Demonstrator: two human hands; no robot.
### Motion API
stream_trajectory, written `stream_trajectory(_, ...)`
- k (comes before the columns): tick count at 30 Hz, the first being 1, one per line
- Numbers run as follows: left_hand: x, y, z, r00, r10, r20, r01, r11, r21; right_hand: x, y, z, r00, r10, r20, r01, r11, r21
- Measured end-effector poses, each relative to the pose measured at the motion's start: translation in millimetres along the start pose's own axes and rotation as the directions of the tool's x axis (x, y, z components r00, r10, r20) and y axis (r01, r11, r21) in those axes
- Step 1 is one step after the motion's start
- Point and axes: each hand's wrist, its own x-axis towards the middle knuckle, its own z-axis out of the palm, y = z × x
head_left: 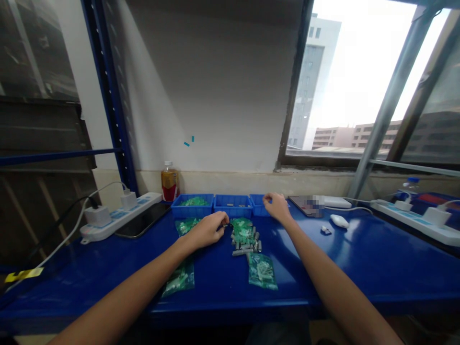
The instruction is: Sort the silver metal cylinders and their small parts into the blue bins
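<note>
A pile of small grey parts (246,245) lies loose in the middle of the table (359,258), partly on a green bag (241,229). The left hand (208,231) is placed at the left edge of that pile, thumb and fingertips pinched together. Whether a part is held between them cannot be told at this size. The right hand (276,206) is stretched further back, over the rim of the right tray (257,207). Its fingers are curled downward, and it cannot be seen whether anything is gripped.

Three blue trays are set in a row against the wall. The left tray (193,206) is filled with green material, while the middle tray (233,206) shows only a few small items. Judged from this, the sorting is only partly done. Many parts are left loose, and three more bags (262,270) (179,279) (187,224) are seen nearby with their contents inside.

Further out, a bottle (169,184) is stood behind the left tray, and a phone (142,221) and a power strip (118,215) are laid to the left.
</note>
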Motion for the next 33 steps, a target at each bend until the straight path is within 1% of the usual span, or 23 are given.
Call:
stream_trajectory(2,0.2,-0.5,-0.6,1.0,0.004,-0.027,-0.004,1.0,0.0,-3.5,-9.2,-1.5,0.994,-0.104,0.018,0.104,0.995,0.013)
stream_trajectory(4,0.2,-0.8,-0.4,0.999,0.012,-0.037,-0.012,1.0,-0.001,-8.4,-20.0,-3.2,0.978,-0.201,0.056,0.201,0.98,0.01)
stream_trajectory(6,0.0,-0.6,0.0,0.999,0.021,-0.03,-0.021,1.0,-0.004,-13.9,-29.7,-4.7,0.965,-0.247,0.091,0.249,0.968,-0.011)
stream_trajectory(10,-0.6,-0.1,0.5,0.999,0.034,-0.019,-0.034,0.999,-0.002,-21.7,-38.7,-5.4,0.955,-0.27,0.123,0.276,0.961,-0.029)
stream_trajectory(16,-0.8,-1.4,1.5,0.999,0.034,-0.01,-0.034,0.999,0.004,-21.6,-36.4,-2.8,0.955,-0.266,0.132,0.273,0.962,-0.032)
stream_trajectory(23,-0.2,3.1,0.8,0.999,0.029,0.018,-0.029,1.0,-0.008,-22.5,-39.4,-2.9,0.943,-0.298,0.149,0.311,0.947,-0.076)
stream_trajectory(30,-0.3,-0.5,4.4,0.999,0.037,-0.006,-0.037,0.999,-0.01,-23.0,-35.9,4.2,0.926,-0.308,0.219,0.34,0.932,-0.128)
stream_trajectory(33,0.3,-3.7,5.5,0.998,0.041,-0.045,-0.043,0.999,-0.026,-24.8,-39.0,4.4,0.931,-0.319,0.179,0.341,0.934,-0.106)
